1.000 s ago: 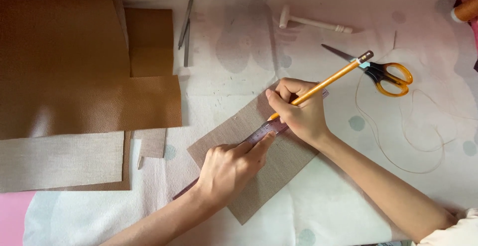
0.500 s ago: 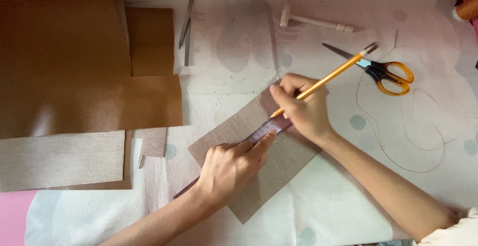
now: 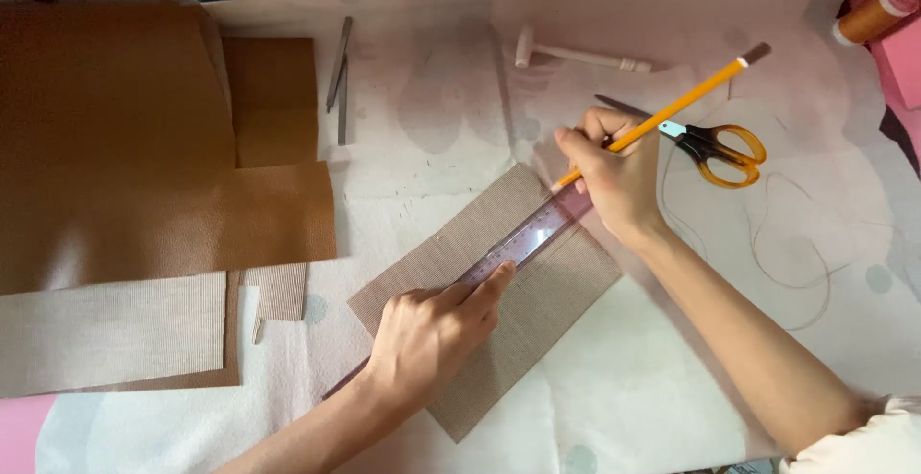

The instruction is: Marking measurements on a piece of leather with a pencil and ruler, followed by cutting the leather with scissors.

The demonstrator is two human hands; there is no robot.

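Ruler lies slantwise across the ribbed fabric piece mid-tabletop, pinned flat by the left hand so it cannot slip. Right hand, clamped on the pencil, sets its tip at the ruler's far end

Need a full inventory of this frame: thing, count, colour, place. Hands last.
table cover: 1, pale pink-white, under everything
fabric piece: 1, ribbed tan, centre, under the ruler
ruler: 1, clear, diagonal on the fabric piece
pencil: 1, yellow, tip at the ruler's upper end
scissors: 1, orange handles, right of the pencil
small mallet: 1, pale, top centre
metal tools: 2, grey, top, beside the leather
leather sheets: several, brown, left
beige fabric: 1, lower left
thread spool: 1, tan, top right
loose thread: 1, thin, right
left hand: presses the ruler
right hand: holds the pencil
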